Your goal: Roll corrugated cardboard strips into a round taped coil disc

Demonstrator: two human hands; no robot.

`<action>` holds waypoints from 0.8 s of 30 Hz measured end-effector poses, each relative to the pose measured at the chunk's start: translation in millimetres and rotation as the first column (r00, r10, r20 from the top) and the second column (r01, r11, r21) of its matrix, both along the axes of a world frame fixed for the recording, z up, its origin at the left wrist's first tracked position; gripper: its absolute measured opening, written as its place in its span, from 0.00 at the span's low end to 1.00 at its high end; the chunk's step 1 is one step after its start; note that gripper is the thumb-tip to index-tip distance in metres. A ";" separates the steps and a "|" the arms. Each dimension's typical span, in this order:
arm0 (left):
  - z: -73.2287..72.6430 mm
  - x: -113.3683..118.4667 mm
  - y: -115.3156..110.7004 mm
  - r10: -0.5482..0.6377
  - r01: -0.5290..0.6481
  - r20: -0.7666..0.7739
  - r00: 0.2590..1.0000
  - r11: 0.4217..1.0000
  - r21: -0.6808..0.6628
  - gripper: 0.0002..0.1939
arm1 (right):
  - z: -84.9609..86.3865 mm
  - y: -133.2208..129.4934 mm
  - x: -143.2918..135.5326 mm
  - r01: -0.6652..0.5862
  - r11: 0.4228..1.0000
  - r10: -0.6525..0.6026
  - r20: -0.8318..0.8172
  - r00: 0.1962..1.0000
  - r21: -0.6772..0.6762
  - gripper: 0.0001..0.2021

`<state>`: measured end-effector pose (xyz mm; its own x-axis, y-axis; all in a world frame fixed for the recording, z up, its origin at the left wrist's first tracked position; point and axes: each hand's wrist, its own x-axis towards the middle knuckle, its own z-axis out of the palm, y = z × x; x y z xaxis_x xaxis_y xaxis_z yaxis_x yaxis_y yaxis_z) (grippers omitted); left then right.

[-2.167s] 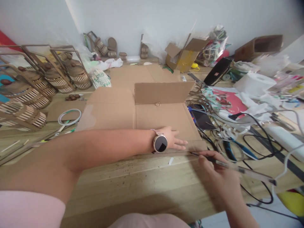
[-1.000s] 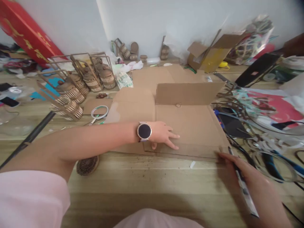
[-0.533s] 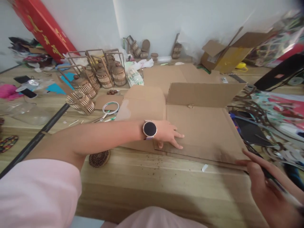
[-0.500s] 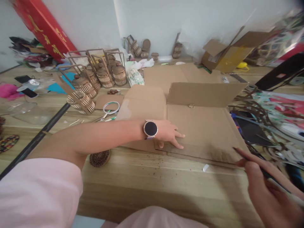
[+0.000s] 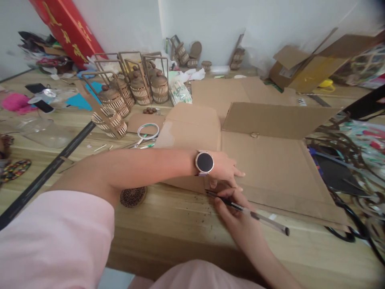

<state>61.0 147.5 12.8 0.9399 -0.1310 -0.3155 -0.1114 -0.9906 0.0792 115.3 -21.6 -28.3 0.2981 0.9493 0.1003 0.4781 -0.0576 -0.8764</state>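
Across the flattened cardboard box (image 5: 270, 160) my left hand (image 5: 224, 166) lies with its fingers spread, pressing on the board near its front edge. A round watch (image 5: 205, 162) sits on that wrist. My right hand (image 5: 237, 208) grips a pen (image 5: 255, 216) with a clear barrel and dark tip section. The pen's tip is at the front edge of the cardboard, just below my left hand, beside a fold line. Whether the tip touches the board I cannot tell.
Several small lidded bamboo baskets (image 5: 141, 88) with tall handles stand at the back left. A round woven mat (image 5: 133, 196) lies under my left forearm. Black-handled scissors (image 5: 351, 220) lie at the right, beside coiled strips. An open carton (image 5: 319, 64) is at the back right.
My right hand has brought the pen leftward from the right side to the cardboard's front edge by my left hand. The left hand stays on the board; the view has shifted slightly.
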 end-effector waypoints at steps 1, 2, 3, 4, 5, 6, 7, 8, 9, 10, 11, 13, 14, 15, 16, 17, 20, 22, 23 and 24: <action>-0.4 0.4 0.3 -0.001 0.001 0.003 1.000 1.000 -0.006 0.33 | -0.5 -0.1 -0.6 0.004 1.000 -0.004 0.004 1.000 0.001 0.07; -0.6 0.6 0.5 -0.002 0.002 0.005 1.000 1.000 -0.011 0.32 | -1.2 -0.3 -0.9 0.009 1.000 -0.009 0.008 1.000 0.001 0.07; -0.6 0.8 0.7 -0.003 0.003 0.005 1.000 1.000 -0.014 0.32 | -2.2 -0.4 -1.1 0.013 1.000 -0.013 0.012 1.000 0.000 0.07; -0.4 0.8 0.8 -0.004 0.004 0.004 1.000 1.000 -0.016 0.32 | -3.4 -0.6 -1.1 0.015 1.000 -0.015 0.016 1.000 -0.003 0.06; -0.1 0.8 0.9 -0.005 0.005 0.002 1.000 1.000 -0.018 0.32 | -5.1 -0.7 -1.2 0.015 1.000 -0.015 0.018 1.000 -0.006 0.06; 0.2 0.9 0.8 -0.006 0.006 -0.001 1.000 1.000 -0.019 0.32 | -7.0 -0.7 -1.2 0.013 1.000 -0.013 0.020 1.000 -0.008 0.06; 0.5 1.0 0.8 -0.008 0.008 -0.003 1.000 1.000 -0.019 0.31 | -9.0 -0.8 -1.3 0.009 1.000 -0.009 0.021 1.000 -0.010 0.06; 0.8 1.1 0.7 -0.010 0.010 -0.006 1.000 1.000 -0.018 0.31 | -11.2 -0.9 -1.5 0.004 1.000 -0.004 0.022 1.000 -0.011 0.06; 1.0 1.1 0.6 -0.012 0.012 -0.009 1.000 1.000 -0.015 0.31 | -13.1 -1.1 -1.7 -0.001 1.000 0.001 0.023 1.000 -0.013 0.06; 1.2 1.0 0.4 -0.015 0.015 -0.011 1.000 1.000 -0.011 0.31 | -14.7 -1.2 -1.9 -0.003 1.000 0.003 0.026 1.000 -0.015 0.07; 1.3 0.8 0.3 -0.018 0.018 -0.013 1.000 1.000 -0.006 0.31 | -15.8 -1.4 -2.0 -0.003 1.000 0.004 0.031 1.000 -0.018 0.07; 1.7 -0.1 0.1 -0.022 0.022 -0.012 1.000 1.000 0.004 0.32 | -16.2 -2.0 -1.4 0.002 1.000 -0.001 0.047 0.999 -0.021 0.07; 1.9 -0.7 0.1 -0.024 0.024 -0.009 1.000 1.000 0.009 0.32 | -15.4 -2.6 -0.1 0.004 1.000 -0.002 0.058 0.998 -0.025 0.07; 2.1 -1.4 0.2 -0.026 0.026 -0.003 1.000 1.000 0.013 0.33 | -14.0 -3.5 2.0 0.005 1.000 -0.003 0.071 0.997 -0.030 0.07; 2.3 -2.0 0.3 -0.029 0.029 0.004 1.000 0.999 0.016 0.33 | -12.3 -4.9 5.4 0.008 0.999 -0.006 0.085 0.996 -0.034 0.07; 2.2 -2.4 0.5 -0.034 0.033 0.009 0.999 0.999 0.019 0.34 | -10.3 -7.0 10.3 0.013 0.999 -0.009 0.097 0.995 -0.040 0.08; 0.7 -2.5 1.5 -0.047 0.046 0.016 0.999 0.999 0.029 0.36 | -3.6 -19.0 35.2 0.064 0.996 -0.056 0.144 0.988 -0.057 0.08; -1.6 -1.6 2.3 -0.049 0.048 0.023 0.999 0.998 0.032 0.36 | 2.0 -31.4 58.7 0.191 0.979 -0.169 0.234 0.957 -0.073 0.09; -2.9 -1.1 2.7 -0.050 0.049 0.028 0.998 0.998 0.032 0.36 | 5.3 -38.0 70.7 0.273 0.959 -0.241 0.289 0.927 -0.075 0.10; -4.1 -0.6 3.1 -0.050 0.049 0.034 0.998 0.998 0.031 0.36 | 9.0 -44.0 81.4 0.348 0.934 -0.305 0.336 0.891 -0.076 0.11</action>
